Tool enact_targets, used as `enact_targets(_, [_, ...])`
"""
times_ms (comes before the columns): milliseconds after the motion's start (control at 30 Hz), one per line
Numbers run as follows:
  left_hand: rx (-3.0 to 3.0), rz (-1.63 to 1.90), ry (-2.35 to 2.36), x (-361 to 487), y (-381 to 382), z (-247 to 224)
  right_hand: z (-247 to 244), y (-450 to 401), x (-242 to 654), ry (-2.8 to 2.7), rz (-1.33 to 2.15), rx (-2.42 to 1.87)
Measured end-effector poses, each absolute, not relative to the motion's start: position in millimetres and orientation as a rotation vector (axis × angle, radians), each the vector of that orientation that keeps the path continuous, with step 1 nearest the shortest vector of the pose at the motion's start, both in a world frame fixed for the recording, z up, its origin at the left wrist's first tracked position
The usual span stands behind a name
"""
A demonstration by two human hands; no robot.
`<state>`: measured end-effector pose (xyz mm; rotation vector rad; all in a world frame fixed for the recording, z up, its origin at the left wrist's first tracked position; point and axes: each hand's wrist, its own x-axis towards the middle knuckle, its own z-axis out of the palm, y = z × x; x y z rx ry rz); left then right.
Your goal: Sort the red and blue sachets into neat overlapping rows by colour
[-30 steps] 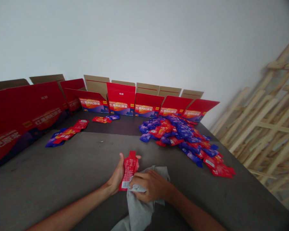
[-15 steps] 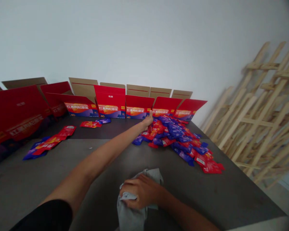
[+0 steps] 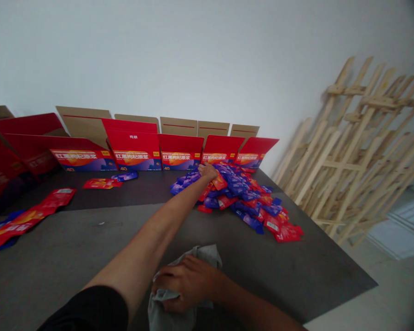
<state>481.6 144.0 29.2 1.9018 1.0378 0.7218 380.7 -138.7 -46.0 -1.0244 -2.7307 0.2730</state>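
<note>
My left hand (image 3: 208,172) is stretched far out to the back edge of a heap of red and blue foil sachets (image 3: 238,193), touching it. No sachet shows clearly in that hand, and its fingers are bunched and partly hidden. Close to me, my right hand (image 3: 186,285) grips a crumpled grey cloth (image 3: 165,308) on the dark grey table (image 3: 72,248). A short line of overlapping sachets (image 3: 27,223) lies at the left.
Red printed cartons with tan flaps (image 3: 134,151) stand open in a row along the wall behind the table. A small group of sachets (image 3: 101,184) lies before them. Wooden lattice frames (image 3: 359,147) lean at the right, beyond the table's right edge.
My left hand has gone from near the cloth, where it held a red sachet, out to the heap. The view has swung left, and my right hand stays on the cloth.
</note>
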Motion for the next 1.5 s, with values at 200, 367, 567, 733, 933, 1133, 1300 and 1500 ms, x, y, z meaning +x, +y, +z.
enact_targets(200, [2.078,0.69,1.282,449,142,22,-49,-138,380,-2.74,0.301,-1.009])
enact_targets(367, [2.285,0.562,1.306,396,128,13,-48,-138,380,-2.686,0.448,-1.053])
enact_targets(567, [2.49,0.504,1.211,302,107,5,-48,-136,382,-2.593,0.583,-1.067])
enact_targets(733, [2.586,0.468,1.278,184,91,4,-49,-135,383,-2.544,0.596,-1.035])
enact_targets(933, [2.346,0.333,2.096,14,68,17,-49,-137,382,-2.536,0.603,-1.061])
enact_targets(1133, [1.976,-0.047,2.492,-58,47,16,-52,-136,382,-2.505,0.616,-1.079])
enact_targets(1300, [1.937,-0.107,2.514,-66,45,10,-52,-136,383,-2.47,0.623,-1.06])
enact_targets(1500, [1.899,-0.035,2.509,-76,53,11,-51,-136,383,-2.471,0.619,-1.077])
